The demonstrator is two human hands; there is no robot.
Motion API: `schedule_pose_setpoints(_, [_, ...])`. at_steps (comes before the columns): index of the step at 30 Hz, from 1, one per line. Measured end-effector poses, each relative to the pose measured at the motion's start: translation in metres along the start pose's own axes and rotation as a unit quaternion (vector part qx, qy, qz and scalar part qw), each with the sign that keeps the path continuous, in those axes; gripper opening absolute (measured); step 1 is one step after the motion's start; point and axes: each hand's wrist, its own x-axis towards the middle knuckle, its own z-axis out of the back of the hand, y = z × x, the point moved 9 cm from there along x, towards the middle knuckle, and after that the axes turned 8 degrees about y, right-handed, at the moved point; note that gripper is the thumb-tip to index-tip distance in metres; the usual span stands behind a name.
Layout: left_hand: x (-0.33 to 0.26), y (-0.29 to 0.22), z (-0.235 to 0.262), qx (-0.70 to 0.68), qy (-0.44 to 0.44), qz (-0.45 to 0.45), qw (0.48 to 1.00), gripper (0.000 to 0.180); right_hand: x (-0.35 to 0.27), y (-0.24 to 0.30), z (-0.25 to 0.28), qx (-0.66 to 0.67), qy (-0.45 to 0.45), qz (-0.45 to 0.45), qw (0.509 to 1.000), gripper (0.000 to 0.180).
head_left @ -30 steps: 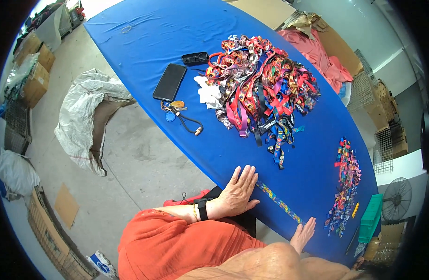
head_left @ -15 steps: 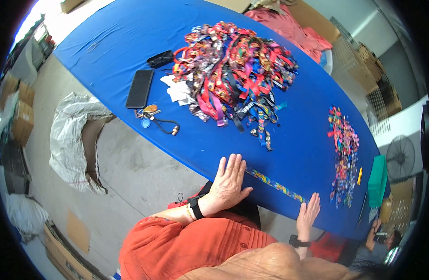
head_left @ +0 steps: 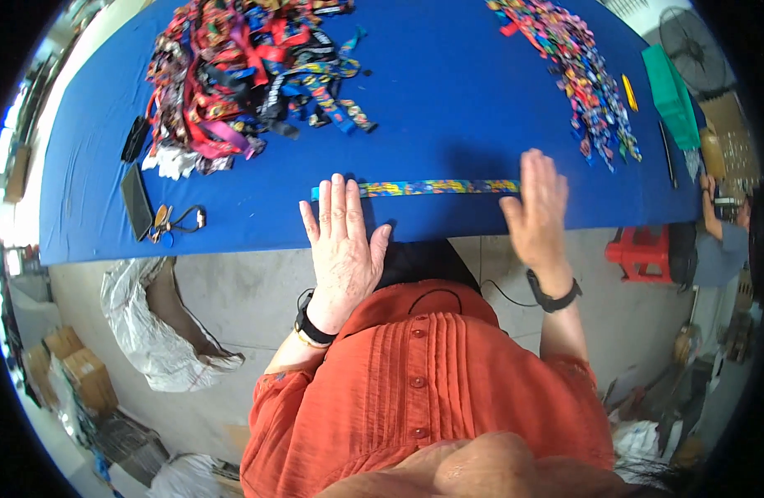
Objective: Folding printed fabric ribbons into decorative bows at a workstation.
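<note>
We press our left hand (head_left: 342, 241) and right hand (head_left: 538, 207), fingers flat and spread, grasping nothing, at either end of the patterned ribbon strip (head_left: 432, 187) lying mid-frame along the blue table (head_left: 448, 100) edge.

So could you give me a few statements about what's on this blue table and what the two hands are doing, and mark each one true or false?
1. The left hand lies flat, palm down, at the near edge of the blue table. True.
2. A long patterned strap lies stretched out between the two hands. True.
3. The right hand grips a pair of scissors. False: it is open, fingers spread, at the strap's right end, holding nothing.
4. The big tangled pile of straps lies on the floor. False: it is on the table, at the far left.
5. A dark phone lies near the table's left edge, with keys beside it. True.
</note>
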Motion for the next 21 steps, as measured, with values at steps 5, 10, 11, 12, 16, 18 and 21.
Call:
schedule_pose_setpoints(5, [0.000, -0.054, -0.022, 0.010, 0.055, -0.101, 0.993, 0.065, 0.002, 0.089, -0.011, 0.143, 0.048, 0.160, 0.976, 0.069])
schedule_pose_setpoints(10, [0.001, -0.053, -0.041, 0.049, 0.091, -0.067, 0.992, 0.069, -0.001, 0.104, -0.030, 0.204, 0.030, 0.184, 0.961, 0.071])
schedule_pose_setpoints(11, [0.002, -0.054, -0.041, 0.070, 0.091, -0.069, 0.991, 0.073, -0.002, 0.099, -0.035, 0.211, 0.029, 0.172, 0.962, 0.071])
schedule_pose_setpoints(12, [0.002, -0.054, -0.043, 0.074, 0.088, -0.068, 0.991, 0.074, -0.001, 0.094, -0.037, 0.217, 0.028, 0.161, 0.962, 0.072])
schedule_pose_setpoints(16, [0.004, -0.056, -0.044, 0.080, 0.096, -0.066, 0.990, 0.079, -0.004, 0.057, -0.035, 0.138, 0.034, 0.119, 0.983, 0.071])
schedule_pose_setpoints(18, [0.005, -0.057, -0.043, 0.084, 0.097, -0.064, 0.990, 0.080, -0.007, 0.032, -0.034, 0.118, 0.034, 0.094, 0.988, 0.071])
schedule_pose_setpoints(21, [0.005, -0.055, -0.042, 0.098, 0.094, -0.065, 0.989, 0.080, -0.011, -0.008, -0.031, 0.069, 0.029, 0.035, 0.997, 0.069])
